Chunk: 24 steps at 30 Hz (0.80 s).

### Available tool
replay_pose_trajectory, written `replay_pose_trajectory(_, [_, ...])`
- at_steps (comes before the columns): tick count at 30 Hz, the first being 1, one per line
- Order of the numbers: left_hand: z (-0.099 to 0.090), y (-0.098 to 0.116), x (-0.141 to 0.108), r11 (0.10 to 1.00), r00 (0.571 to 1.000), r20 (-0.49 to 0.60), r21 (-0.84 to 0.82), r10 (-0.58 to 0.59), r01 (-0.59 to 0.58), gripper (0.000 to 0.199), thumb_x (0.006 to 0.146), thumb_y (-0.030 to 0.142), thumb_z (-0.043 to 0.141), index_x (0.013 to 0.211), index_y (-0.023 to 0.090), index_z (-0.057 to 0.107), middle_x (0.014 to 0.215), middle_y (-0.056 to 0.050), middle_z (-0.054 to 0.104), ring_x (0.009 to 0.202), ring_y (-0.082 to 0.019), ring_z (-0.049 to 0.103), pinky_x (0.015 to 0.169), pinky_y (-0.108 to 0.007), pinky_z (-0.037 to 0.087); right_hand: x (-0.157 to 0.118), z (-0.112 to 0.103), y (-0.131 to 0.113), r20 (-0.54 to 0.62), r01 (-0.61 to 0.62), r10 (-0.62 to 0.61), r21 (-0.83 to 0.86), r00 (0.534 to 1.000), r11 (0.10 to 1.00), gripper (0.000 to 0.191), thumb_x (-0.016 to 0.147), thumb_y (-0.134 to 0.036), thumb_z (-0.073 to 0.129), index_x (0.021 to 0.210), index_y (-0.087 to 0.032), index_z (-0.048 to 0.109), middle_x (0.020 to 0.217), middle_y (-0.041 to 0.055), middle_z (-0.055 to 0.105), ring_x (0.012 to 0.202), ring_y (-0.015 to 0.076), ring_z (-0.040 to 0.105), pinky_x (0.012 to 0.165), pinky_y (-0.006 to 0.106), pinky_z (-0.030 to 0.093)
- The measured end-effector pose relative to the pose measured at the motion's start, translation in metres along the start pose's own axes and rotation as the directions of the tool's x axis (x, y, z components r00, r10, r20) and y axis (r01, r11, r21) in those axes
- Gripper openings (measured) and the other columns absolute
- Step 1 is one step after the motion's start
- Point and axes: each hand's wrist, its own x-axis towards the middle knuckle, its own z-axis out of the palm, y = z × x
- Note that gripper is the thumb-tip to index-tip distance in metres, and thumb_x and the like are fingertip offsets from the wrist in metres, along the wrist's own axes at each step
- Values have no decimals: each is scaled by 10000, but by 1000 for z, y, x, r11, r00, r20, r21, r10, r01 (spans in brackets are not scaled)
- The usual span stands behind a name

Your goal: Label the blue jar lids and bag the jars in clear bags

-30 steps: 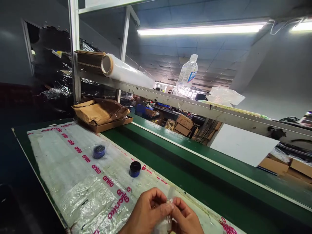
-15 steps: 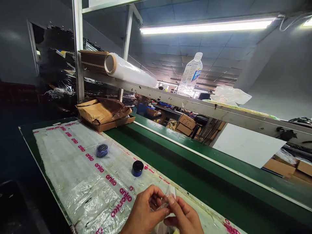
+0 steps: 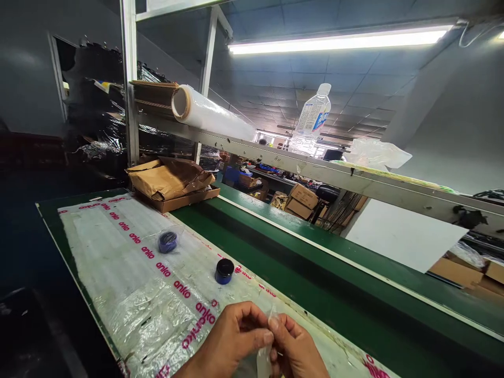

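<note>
My left hand (image 3: pixel 243 336) and my right hand (image 3: pixel 293 344) meet at the near edge of the table, fingertips pinched together on a thin clear plastic bag (image 3: pixel 263 362). A small tip of the bag sticks up between the fingers, and the rest hangs below them, partly hidden. Just beyond my left hand stands a short round blue container with a black top (image 3: pixel 224 271). Farther left sits a similar blue container (image 3: pixel 167 242) inside a loose clear bag.
White sheeting printed "anko" (image 3: pixel 102 236) covers the table. Beyond it runs a green conveyor belt (image 3: pixel 275 257). An open cardboard box with brown paper (image 3: pixel 173 181) stands at the back left. Above, a metal shelf (image 3: pixel 271 158) carries a film roll (image 3: pixel 212 113) and a plastic bottle (image 3: pixel 313 118).
My left thumb has moved up against the right fingertips, and both hands are closer together on the bag. More of the bag shows below the fingers. The blue containers have stayed put.
</note>
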Motion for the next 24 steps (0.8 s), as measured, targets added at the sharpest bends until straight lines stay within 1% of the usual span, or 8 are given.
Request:
replay_pose_trajectory(2, [-5,-7,2,999,999,-27,-46,-31,30,319,738,422,797,815,148,654,714,-52,719,651,-181,655,618,-256,451,0,-1,0,5,-1,1,10,1000,1000,628,533,-689,890,702,-175,571,453,-48,548,353,52,419,379,162,330])
replay_pose_trajectory(7, [-8,-14,4,1000,981,-195,11,-13,15,330,723,446,774,756,139,659,620,-1,615,564,-116,519,533,-215,360,-1,-1,3,-71,59,-60,-26,996,998,645,495,-608,945,827,-138,653,479,-38,571,400,67,465,405,172,392])
replay_pose_trajectory(12, [-6,-10,5,997,942,-336,-75,2,-28,304,721,435,746,730,169,601,605,38,555,531,-91,465,518,-203,367,-5,1,3,-86,58,-56,12,995,998,643,512,-590,933,887,-149,653,488,-72,529,374,63,415,370,178,377])
replay_pose_trajectory(16, [-9,-10,6,997,924,-381,-44,39,-60,339,755,485,724,743,178,581,637,5,615,578,-128,561,589,-239,460,-8,4,0,-168,83,-79,13,983,996,617,519,-592,918,873,-163,651,489,-70,519,415,85,436,391,192,394])
replay_pose_trajectory(18, [-10,-10,5,998,926,-374,5,58,-60,375,782,530,704,778,174,586,661,-9,625,610,-143,584,605,-251,474,-7,7,0,-205,149,-161,-73,966,986,630,538,-620,896,897,-152,676,531,-51,545,449,102,460,395,210,414])
replay_pose_trajectory(20, [-10,-9,3,997,934,-352,51,65,-50,404,794,545,697,916,172,604,726,-13,635,647,-154,597,607,-254,473,-6,11,1,-212,221,-254,-168,944,961,638,559,-651,873,901,-141,699,598,-14,589,512,128,508,409,222,436])
replay_pose_trajectory(22, [-11,-8,2,992,933,-354,123,70,-28,438,765,464,741,1058,176,589,771,-1,631,677,-157,597,619,-253,468,-3,14,2,-194,270,-312,-213,930,939,637,582,-666,854,914,-143,706,661,17,624,567,152,543,423,231,447])
replay_pose_trajectory(24, [-15,-6,4,975,919,-381,224,103,-16,423,730,328,749,1089,172,587,769,11,625,693,-154,589,648,-252,461,1,14,3,-193,288,-333,-227,923,930,626,602,-658,844,940,-151,700,693,25,630,590,163,553,435,239,458])
